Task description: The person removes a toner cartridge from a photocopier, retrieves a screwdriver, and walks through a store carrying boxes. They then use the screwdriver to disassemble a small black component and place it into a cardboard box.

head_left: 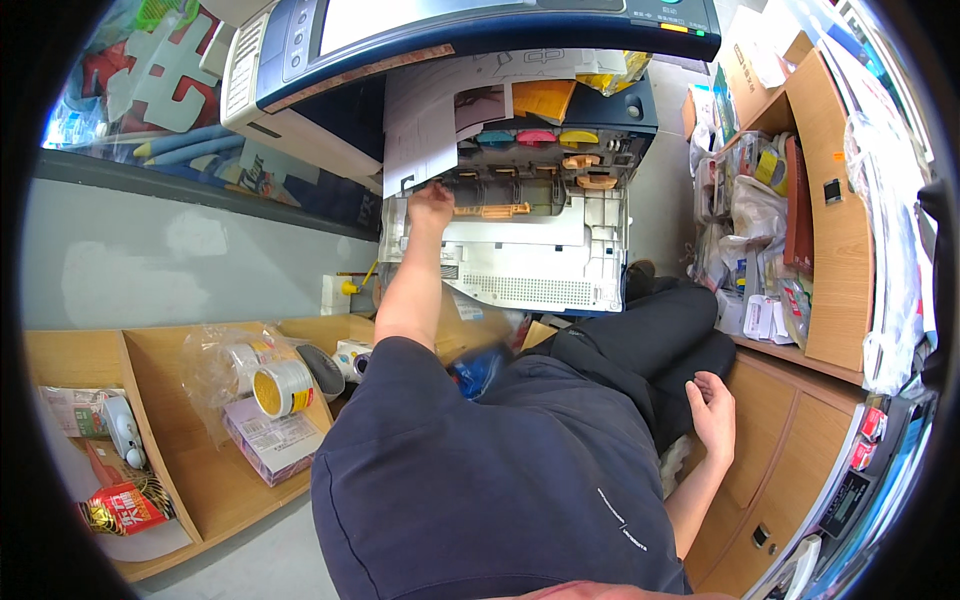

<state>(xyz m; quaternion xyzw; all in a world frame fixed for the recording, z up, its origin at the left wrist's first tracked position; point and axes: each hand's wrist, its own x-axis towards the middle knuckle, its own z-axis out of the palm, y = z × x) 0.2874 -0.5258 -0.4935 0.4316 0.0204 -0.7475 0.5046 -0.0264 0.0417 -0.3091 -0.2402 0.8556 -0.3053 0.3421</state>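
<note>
A large copier [360, 75] stands before me, its white front door [510, 262] folded down. Cyan [496, 138], magenta [537, 137] and yellow [580, 138] toner cartridge ends show inside. My left hand [431, 206] reaches into the left of the opening, its fingers bunched at the dark inner edge; what they grip is hidden. Just right of it lies a long orange part [495, 211]. Printed sheets [420, 140] hang over the opening beside that hand. My right hand [712, 415] hovers near my knee, fingers loosely apart, holding nothing.
To the left is a wooden shelf unit [160, 400] with a round tub [283, 388] and a box [270, 440]. At right, a wooden cabinet [835, 230] holds bagged items. A grey wall [200, 240] runs left of the copier.
</note>
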